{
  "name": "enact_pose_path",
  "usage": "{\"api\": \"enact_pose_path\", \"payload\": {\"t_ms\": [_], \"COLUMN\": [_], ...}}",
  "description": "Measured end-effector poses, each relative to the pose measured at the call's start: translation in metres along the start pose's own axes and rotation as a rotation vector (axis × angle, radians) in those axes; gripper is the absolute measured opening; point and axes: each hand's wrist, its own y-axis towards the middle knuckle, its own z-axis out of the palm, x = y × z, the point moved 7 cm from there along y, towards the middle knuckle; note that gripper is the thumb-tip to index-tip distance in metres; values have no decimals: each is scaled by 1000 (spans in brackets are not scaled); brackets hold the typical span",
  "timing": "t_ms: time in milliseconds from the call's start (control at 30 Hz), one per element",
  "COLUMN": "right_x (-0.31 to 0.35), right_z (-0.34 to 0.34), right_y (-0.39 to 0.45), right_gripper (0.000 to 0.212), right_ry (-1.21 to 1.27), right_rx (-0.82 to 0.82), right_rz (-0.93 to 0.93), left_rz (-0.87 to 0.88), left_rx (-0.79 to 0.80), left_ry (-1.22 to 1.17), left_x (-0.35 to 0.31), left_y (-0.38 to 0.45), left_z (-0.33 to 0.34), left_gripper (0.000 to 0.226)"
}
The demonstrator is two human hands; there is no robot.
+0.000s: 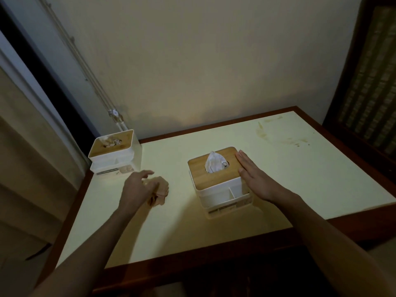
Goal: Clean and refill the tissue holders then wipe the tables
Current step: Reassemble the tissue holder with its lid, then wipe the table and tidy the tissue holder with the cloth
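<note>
The right hand [255, 176] lies flat, fingers straight, against the right side of the nearer tissue holder [218, 181], whose tissue [215, 162] pokes up just left of the fingertips. The left hand [137, 187] curls its fingers onto a crumpled brown cloth [159, 190] on the table [171, 232]; the second tissue holder [114, 152] sits beyond it, apart.

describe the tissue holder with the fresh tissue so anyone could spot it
On the cream table, it is the near tissue holder beside the right hand. A clean white tissue stands up from its wooden lid; the corner holder shows only crumpled scraps.
</note>
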Motion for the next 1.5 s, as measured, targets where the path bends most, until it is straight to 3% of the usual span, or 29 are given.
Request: {"api": "enact_pose_path", "payload": {"t_ms": [133,367,533,733,967,1300,1500], "right_x": [1,-1,-1,4,27,42,28], "right_z": [-1,1,3,8,30,44,39], "right_y": [0,0,1,5,25,68,72], "right_gripper": [52,52,52,52,53,55,63], "right_ry": [-28,-32,-44,-98,-187,-266,-62], "right_rx": [-16,-14,-30,-75,-89,-50,9], "right_rz": [13,26,27,48,99,140,65], "left_rz": [-80,-166,-288,-368,-368,-165,-68], "left_rx": [42,-40,-87,-123,-250,-329,-250], "left_ry": [-130,-303,-440,-608,-731,-788,-805], "left_x": [15,11,20,33,19,-39,-96], "left_y": [-19,-31,-34,-30,-14,5,13], "left_z": [15,26,22,10,-17,-62,-56], "left_gripper": [56,18,33,25,30,28,26]}}
